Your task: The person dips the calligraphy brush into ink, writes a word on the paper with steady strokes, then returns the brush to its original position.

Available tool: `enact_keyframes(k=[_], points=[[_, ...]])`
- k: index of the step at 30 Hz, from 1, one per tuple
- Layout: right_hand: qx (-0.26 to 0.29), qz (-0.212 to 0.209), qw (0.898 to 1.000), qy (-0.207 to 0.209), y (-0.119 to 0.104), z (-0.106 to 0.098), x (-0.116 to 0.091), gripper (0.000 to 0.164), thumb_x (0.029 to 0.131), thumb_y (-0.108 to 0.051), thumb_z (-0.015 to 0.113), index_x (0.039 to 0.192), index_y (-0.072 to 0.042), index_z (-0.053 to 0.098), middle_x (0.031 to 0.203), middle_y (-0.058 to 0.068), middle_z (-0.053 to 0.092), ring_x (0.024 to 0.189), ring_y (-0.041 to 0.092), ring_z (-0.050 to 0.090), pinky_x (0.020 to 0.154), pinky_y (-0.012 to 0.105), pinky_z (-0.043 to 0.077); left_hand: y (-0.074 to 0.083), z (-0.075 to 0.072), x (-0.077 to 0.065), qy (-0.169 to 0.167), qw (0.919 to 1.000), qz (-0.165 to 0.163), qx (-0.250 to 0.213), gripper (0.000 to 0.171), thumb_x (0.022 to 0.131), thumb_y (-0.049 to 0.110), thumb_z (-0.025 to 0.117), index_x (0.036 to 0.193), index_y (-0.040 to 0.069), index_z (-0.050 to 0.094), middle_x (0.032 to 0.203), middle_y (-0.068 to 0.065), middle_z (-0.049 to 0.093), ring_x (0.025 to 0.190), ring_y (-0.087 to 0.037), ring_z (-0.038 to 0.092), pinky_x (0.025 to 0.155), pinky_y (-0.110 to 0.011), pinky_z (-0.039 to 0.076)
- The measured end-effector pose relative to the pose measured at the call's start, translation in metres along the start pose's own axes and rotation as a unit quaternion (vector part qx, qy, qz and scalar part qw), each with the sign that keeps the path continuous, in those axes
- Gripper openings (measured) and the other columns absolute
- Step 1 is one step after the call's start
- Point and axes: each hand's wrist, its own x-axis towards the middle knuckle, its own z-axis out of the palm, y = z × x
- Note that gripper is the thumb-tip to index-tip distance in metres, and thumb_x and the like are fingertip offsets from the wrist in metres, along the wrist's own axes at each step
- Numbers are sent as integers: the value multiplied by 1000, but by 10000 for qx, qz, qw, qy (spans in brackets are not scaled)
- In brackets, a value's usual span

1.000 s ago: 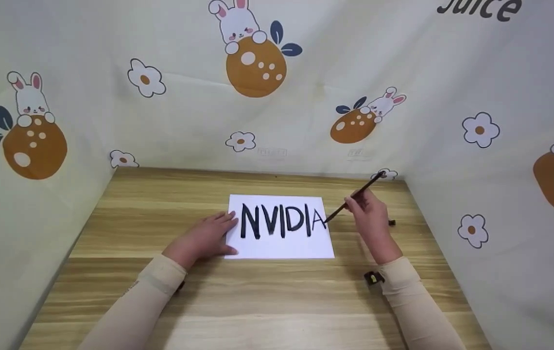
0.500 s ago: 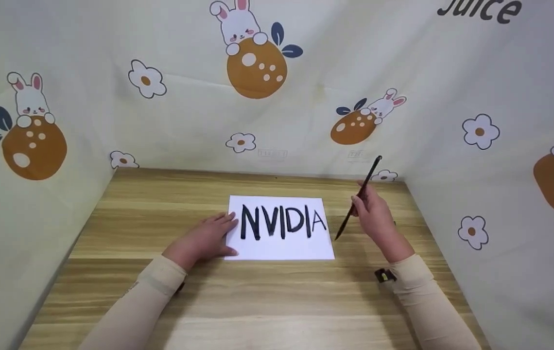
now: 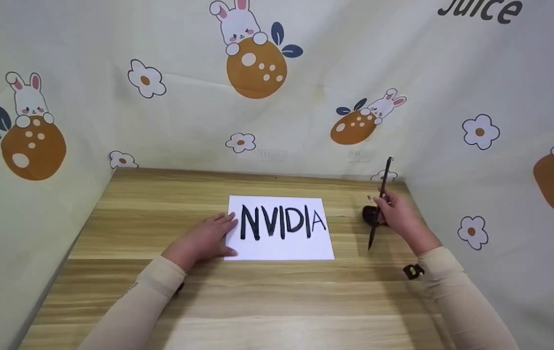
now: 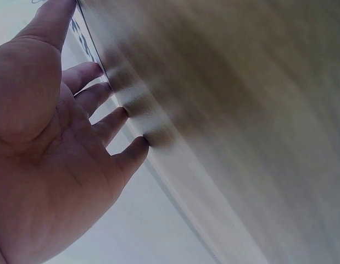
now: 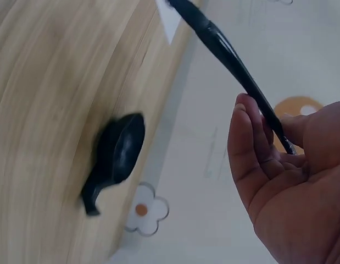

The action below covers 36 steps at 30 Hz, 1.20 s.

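A white sheet of paper (image 3: 277, 250) lies on the table, with "NVIDIA" in black strokes; its last A is smaller and thinner. My left hand (image 3: 204, 239) rests at the sheet's left edge, fingers spread and fingertips touching it. In my right hand (image 3: 400, 216) I pinch a dark paintbrush (image 3: 385, 177) between thumb and fingers, its tip pointing down, right of the paper. Just beside that hand stands a small black dish (image 3: 369, 214), partly behind the brush and fingers. The right wrist view shows the dish (image 5: 123, 147) with a short handle.
The wood-grain table (image 3: 267, 306) is bounded by a pale curtain (image 3: 175, 116) printed with rabbits, oranges and flowers at the back and both sides. A black wrist strap piece (image 3: 412, 271) sits at the right sleeve cuff.
My right hand has lifted the brush off the letter A and moved right to the black dish, turning the brush more upright. The left hand and the paper have stayed put.
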Motion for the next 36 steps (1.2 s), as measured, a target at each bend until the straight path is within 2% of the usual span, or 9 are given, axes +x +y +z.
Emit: enact_keyframes(k=[3,5,9,12,16,19,23,28,36], points=[[-205,222,9995,18,12,-13,3,43,117,-26,59,142,8,61,90,15,70,71,21,69,59,30,56,0,0,0,-32,10000,-60,-41,93,100,51,81,169,3,43,179,-17,31,164,-47,27,131,-67,26],[-336,277,9990,16,19,-20,6,42,116,-24,60,141,10,59,88,15,70,72,26,72,60,31,57,0,0,-1,-36,9999,-70,-66,93,100,51,81,169,3,43,179,-17,31,164,-47,26,131,-68,25],[-618,387,9973,-20,31,-32,16,66,115,-22,62,163,14,35,90,15,71,80,38,76,60,30,58,-1,0,-2,-1,9999,-49,-124,93,99,51,82,168,2,44,179,-18,32,164,-48,27,131,-69,24],[-745,508,9959,-79,40,-37,26,76,115,-21,62,168,15,21,99,18,72,84,39,77,63,31,59,-2,0,-3,6,9999,-76,-140,93,99,50,82,168,2,44,179,-18,32,164,-48,27,131,-68,23],[-773,732,9942,-171,51,-39,42,71,113,-22,64,163,17,32,105,21,73,80,30,77,66,32,61,-3,0,-3,-1,9998,-94,-181,92,100,49,82,168,2,44,179,-17,32,164,-48,27,131,-69,24],[-768,882,9929,-224,59,-39,50,62,113,-21,65,155,18,43,99,19,75,75,23,75,67,32,60,-2,1,-3,4,9997,-94,-216,92,99,48,83,168,2,44,179,-17,32,164,-48,27,130,-70,25],[-764,1100,9908,-216,65,-39,56,43,112,-20,65,137,15,57,93,14,74,70,18,72,66,32,58,-2,1,-1,-14,9998,-91,-167,93,99,50,83,168,3,44,180,-16,32,165,-47,27,130,-70,24],[-743,1265,9890,-173,72,-39,59,24,112,-18,65,113,6,64,91,14,72,70,19,71,67,36,60,-2,2,3,-29,9999,-54,-88,93,99,52,81,169,3,44,180,-16,32,165,-47,27,130,-70,24],[-902,1318,9869,-248,95,-27,67,24,107,-16,71,93,3,71,80,14,74,61,15,66,57,30,57,-2,3,3,-46,9999,-52,-74,93,100,53,81,169,3,43,180,-15,31,165,-47,26,130,-70,24]])
